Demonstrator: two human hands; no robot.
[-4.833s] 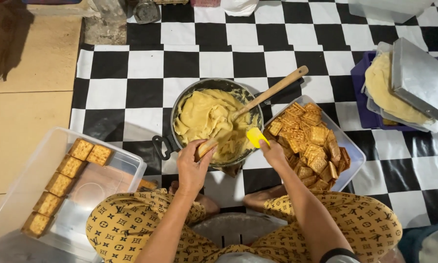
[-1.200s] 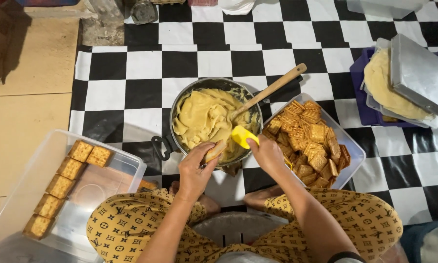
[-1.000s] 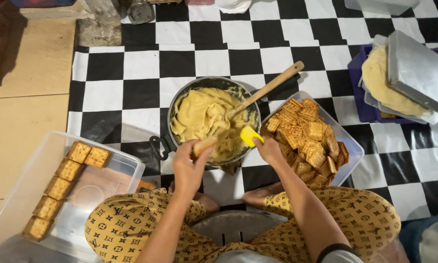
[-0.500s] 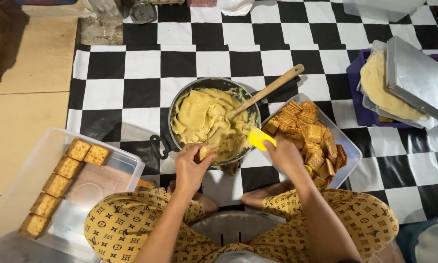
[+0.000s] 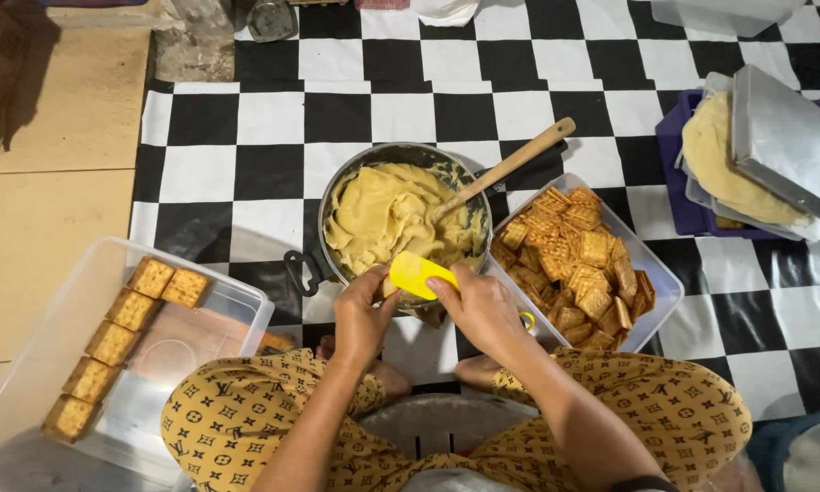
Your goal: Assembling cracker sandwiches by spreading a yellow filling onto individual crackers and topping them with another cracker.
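our right hand [image 5: 483,305] grips the yellow scraper [image 5: 416,273] at the near edge of the pot [image 5: 337,187] of dough [image 5: 387,214]. our left hand [image 5: 364,314] pinches a cracker [image 5: 389,289] under the scraper.

Floor mat [image 5: 537,73]: black-and-white checks. Spatula [image 5: 414,273]: bright yellow. Dough [image 5: 391,214] in dark grey pan [image 5: 337,187]: pale yellow-beige. Spoon handle [image 5: 519,159]: light wood. Crackers [image 5: 578,260]: golden-brown, dotted, in a clear tray [image 5: 660,273]. Trousers [image 5: 237,410]: mustard with dark monogram print. Crate [image 5: 674,155] at right: purple.
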